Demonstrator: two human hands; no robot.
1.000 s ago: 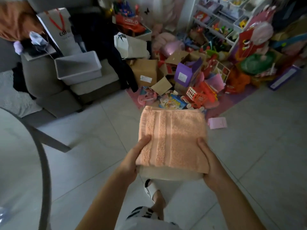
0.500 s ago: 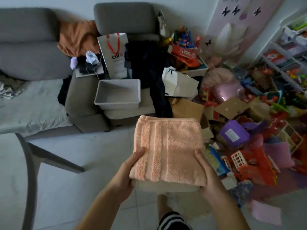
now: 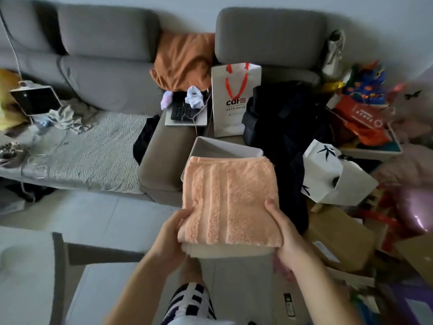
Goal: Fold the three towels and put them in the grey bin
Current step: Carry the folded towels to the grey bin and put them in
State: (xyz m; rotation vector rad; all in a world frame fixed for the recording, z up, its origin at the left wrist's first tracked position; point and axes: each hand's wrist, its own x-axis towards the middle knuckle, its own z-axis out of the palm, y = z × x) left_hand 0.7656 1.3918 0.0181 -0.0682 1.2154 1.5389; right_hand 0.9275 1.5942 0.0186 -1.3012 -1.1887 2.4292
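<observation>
Stack is clamped from both sides so the folds stay flat for the drop: left hand [image 3: 174, 233] at 9 o'clock and right hand [image 3: 284, 228] at 3 o'clock, fingers curled shut around the peach towel [image 3: 229, 200] and the cream towel [image 3: 225, 249] under it. Third towel can't be confirmed. Versus 0.5 s back, the stack's far edge now overlaps the grey bin [image 3: 225, 146] at 12 o'clock, previously well apart

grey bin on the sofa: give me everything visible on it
The grey bin is a pale grey, plastic-looking rectangular tub with a smooth rim and plain walls. It sits upright on the sofa seat, just in front of the white paper bag. Only its far rim and part of the inner wall show; the peach towel held in front hides the near side and floor, so its contents cannot be told. Neither hand touches it.
</observation>
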